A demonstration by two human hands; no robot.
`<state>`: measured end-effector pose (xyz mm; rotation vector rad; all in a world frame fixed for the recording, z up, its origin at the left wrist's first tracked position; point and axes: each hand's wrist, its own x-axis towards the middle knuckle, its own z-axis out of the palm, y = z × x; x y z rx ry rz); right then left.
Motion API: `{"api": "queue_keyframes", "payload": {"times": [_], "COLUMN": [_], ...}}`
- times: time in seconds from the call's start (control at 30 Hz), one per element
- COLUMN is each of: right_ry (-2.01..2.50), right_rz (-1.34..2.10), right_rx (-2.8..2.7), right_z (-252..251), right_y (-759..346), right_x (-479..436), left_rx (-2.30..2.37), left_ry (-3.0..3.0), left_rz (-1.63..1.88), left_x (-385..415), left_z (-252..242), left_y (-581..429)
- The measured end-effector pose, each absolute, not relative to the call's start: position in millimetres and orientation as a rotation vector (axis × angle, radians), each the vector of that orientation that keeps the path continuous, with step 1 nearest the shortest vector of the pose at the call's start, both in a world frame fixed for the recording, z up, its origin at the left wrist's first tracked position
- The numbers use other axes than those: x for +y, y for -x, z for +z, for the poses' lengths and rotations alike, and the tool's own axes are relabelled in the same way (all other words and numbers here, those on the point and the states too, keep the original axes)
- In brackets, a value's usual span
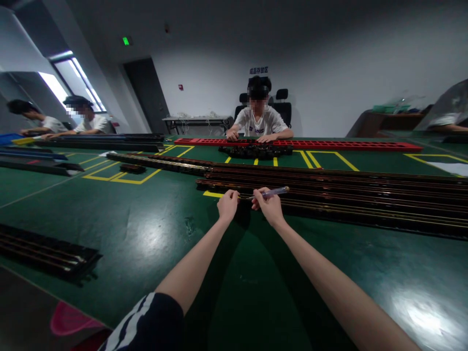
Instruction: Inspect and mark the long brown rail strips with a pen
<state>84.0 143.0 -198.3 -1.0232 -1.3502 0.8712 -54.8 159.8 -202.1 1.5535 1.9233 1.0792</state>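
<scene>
Both my arms reach out over a green table (153, 234). My left hand (228, 204) is closed in a pinch at the near end of a long dark rail (347, 204) that runs off to the right. My right hand (268, 204) is closed round a clear purple pen-like tool (272, 192), whose tip points left toward the rail's end between my hands. What my left fingers pinch is too small to make out.
Several more dark rails (329, 178) lie stacked behind. A dark tray (47, 253) sits at the near left edge. Across the table a person works at a long red rack (329, 145) with dark parts (256, 151). Other people sit at far left and right.
</scene>
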Motion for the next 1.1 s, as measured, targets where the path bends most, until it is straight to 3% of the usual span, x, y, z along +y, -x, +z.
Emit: {"api": "queue_keyframes", "payload": {"times": [1.1], "right_ry": [1.085], "right_rz": [0.782], "right_rx": [-1.432], "right_z": [-202], "right_y": [-87], "right_x": [135], "left_rx": [1.905], "left_ry": [-1.559], "left_rz": [1.064], "left_x": [157], "left_z": [-201], "left_y": [54]}}
